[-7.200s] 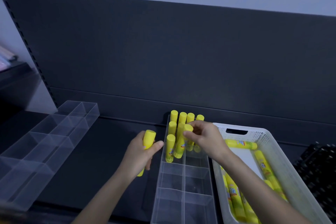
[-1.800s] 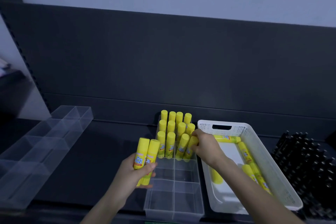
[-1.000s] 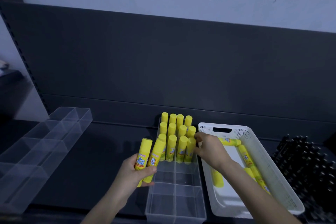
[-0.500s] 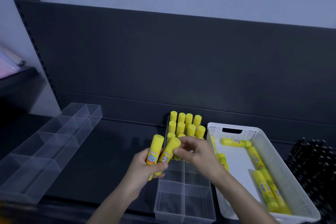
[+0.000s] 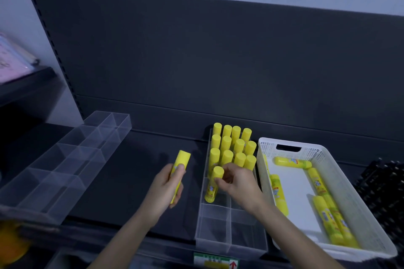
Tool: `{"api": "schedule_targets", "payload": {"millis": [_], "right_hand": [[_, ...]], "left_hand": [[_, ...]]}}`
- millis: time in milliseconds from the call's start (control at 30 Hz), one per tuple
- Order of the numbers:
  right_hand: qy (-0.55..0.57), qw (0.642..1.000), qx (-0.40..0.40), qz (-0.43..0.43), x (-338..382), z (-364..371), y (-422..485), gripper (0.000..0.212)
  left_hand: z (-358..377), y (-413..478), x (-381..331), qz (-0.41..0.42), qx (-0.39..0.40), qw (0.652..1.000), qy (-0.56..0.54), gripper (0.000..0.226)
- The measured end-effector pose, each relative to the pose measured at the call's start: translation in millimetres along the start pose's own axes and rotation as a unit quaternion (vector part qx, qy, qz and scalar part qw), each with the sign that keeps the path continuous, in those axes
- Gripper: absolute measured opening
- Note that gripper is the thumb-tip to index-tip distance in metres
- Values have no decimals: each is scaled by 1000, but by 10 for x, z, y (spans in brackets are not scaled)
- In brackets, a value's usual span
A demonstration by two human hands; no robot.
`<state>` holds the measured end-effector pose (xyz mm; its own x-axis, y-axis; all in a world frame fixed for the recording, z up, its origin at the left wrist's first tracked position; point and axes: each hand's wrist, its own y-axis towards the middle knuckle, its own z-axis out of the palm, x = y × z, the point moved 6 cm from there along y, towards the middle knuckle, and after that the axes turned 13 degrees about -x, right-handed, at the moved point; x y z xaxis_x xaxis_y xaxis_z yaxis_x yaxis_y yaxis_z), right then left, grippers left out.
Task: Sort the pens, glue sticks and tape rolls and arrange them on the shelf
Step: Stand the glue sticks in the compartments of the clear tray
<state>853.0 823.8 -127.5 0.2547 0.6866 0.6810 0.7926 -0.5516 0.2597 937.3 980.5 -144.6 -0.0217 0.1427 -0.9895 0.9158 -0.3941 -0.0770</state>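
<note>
Now: right hand [image 5: 237, 183] grip pinches glue stick [image 5: 213, 185] just below cap. Stick near upright, base down inside clear organizer [image 5: 231, 231] on shelf [image 5: 131, 181], just in front of standing sticks [image 5: 231, 144]. Left hand [image 5: 166, 190] grip curls round second glue stick [image 5: 182, 159], long axis pointing up and away, just left of organizer. Likely next slot lies rightward of placed stick; right hand nearer.

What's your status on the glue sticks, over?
Left hand holds one glue stick. Right hand pinches second glue stick, tilted in clear organizer. Nothing blocking; loose glue sticks left in white basket.
</note>
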Motion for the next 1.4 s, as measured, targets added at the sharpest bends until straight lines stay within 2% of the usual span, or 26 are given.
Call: {"api": "schedule_targets", "payload": {"millis": [100,200,500,667,733,800,900,1000,1067,1133,1200,1333,1400], "right_hand": [[-26,999,4,-31,56,18,-2,21],[-35,998,5,-50,85,37,-32,23],[-33,998,-6,-46,64,26,-67,27],[-25,999,6,-37,90,-82,-62,42],[15,1000,-16,-15,130,-224,-44,35],[117,993,-20,14,212,-344,-50,21],[189,982,30,7,389,-383,-119,8],[167,986,23,-5,373,-404,-146,16],[172,985,-2,17,279,-491,-113,14],[151,987,-35,31,178,-595,-71,11],[74,995,-63,16,126,-641,-43,12],[-81,997,-7,-11,90,-356,-89,36],[-115,993,26,-22,64,-215,-124,38]], "left_hand": [[28,-7,64,-44,27,997,-60,20],[41,-27,78,-33,47,996,-66,6],[28,-35,5,48,29,998,-43,24],[23,-55,-63,68,18,997,-39,28],[47,-79,-119,79,22,996,-39,28],[121,-119,-187,95,48,994,-38,27],[307,-210,-254,117,98,988,-19,28],[411,-251,-265,123,110,986,16,32],[372,-216,-226,148,95,980,90,26],[324,-179,-158,198,81,955,207,11],[331,-172,-86,239,85,930,267,7],[420,-192,-32,295,88,897,318,13],[433,-201,-10,298,91,892,328,16]]}}
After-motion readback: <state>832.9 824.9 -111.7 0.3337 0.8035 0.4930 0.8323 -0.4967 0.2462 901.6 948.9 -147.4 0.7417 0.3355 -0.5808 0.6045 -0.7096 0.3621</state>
